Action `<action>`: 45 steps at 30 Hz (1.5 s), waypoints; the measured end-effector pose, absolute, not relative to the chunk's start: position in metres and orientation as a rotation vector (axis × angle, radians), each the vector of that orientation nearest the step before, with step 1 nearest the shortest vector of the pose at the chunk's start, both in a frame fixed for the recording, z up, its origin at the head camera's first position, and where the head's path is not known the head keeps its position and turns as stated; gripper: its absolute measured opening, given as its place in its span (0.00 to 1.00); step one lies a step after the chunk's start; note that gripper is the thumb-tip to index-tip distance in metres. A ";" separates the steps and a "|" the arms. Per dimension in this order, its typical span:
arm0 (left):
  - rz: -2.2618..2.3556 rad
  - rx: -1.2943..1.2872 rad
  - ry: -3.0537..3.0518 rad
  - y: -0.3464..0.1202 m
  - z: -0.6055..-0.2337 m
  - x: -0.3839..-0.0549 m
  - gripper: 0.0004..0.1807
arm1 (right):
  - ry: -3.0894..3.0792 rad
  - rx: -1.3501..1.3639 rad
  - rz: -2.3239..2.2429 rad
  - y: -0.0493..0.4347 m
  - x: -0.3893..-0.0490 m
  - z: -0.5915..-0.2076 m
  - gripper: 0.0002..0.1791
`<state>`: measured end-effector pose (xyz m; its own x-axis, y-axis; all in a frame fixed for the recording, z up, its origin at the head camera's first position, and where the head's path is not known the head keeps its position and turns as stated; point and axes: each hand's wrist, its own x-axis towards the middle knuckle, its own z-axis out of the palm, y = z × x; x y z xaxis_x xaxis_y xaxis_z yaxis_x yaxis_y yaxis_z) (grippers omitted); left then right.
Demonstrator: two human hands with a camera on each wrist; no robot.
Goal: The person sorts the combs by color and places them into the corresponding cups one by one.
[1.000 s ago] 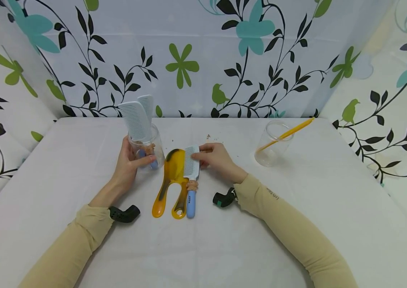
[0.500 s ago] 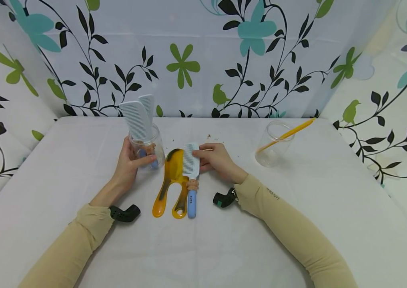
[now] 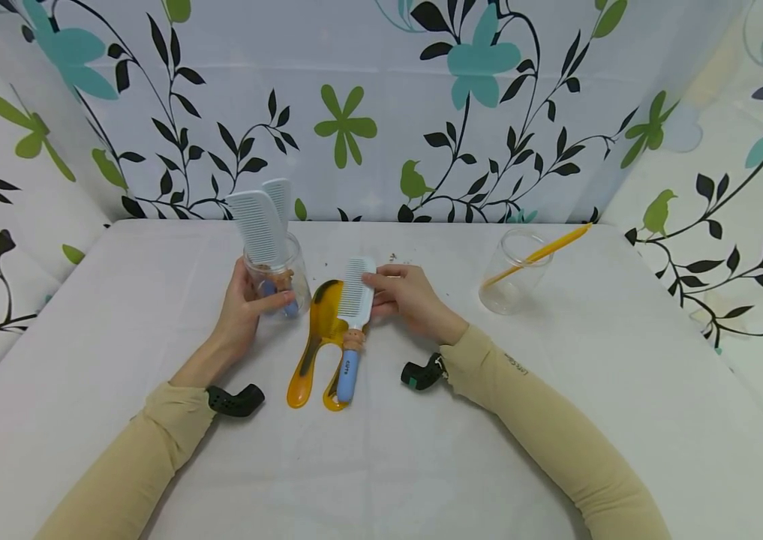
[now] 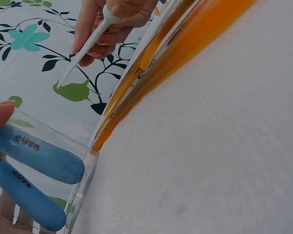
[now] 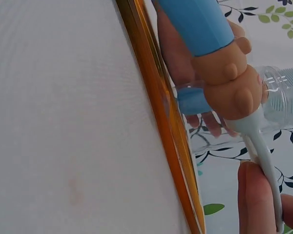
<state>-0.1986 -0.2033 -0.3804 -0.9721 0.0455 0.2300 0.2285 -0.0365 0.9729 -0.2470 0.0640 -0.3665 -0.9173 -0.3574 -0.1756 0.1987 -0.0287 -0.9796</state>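
Note:
My left hand point(image 3: 238, 311) grips a clear jar point(image 3: 298, 274) at the table's left. In it stand two pale combs point(image 3: 259, 225), teeth end up, their blue handles point(image 4: 39, 153) showing through the wall. My right hand point(image 3: 415, 300) pinches a third pale comb point(image 3: 356, 292) by its toothed part. That comb has a brown bear figure point(image 5: 229, 80) at its neck and a blue handle point(image 3: 348, 375) hanging toward me, raised off the table. Beneath it lie amber combs with handles point(image 3: 320, 319), partly covered by the held comb in the head view.
A second clear jar point(image 3: 503, 289) stands at the right with a yellow stick-like thing point(image 3: 560, 244) leaning in it. Small brown crumbs point(image 3: 392, 257) lie behind my right hand. Patterned cloth point(image 3: 354, 60) hangs behind the white table point(image 3: 422, 465).
My right hand has lifted the pale comb off the table, and its blue handle has swung left over the amber combs. My left hand and the jar have stayed in place.

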 end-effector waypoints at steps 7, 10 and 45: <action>-2.136 -0.322 -2.094 -0.205 -0.383 -0.199 0.40 | 1.733 -0.205 -2.158 0.066 -0.247 -0.359 0.17; -2.120 -0.342 -2.098 -0.206 -0.385 -0.200 0.40 | 1.706 -0.215 -2.201 0.068 -0.247 -0.354 0.18; -2.144 -0.321 -2.058 -0.205 -0.392 -0.197 0.37 | 1.619 -0.233 -2.710 0.058 -0.243 -0.258 0.21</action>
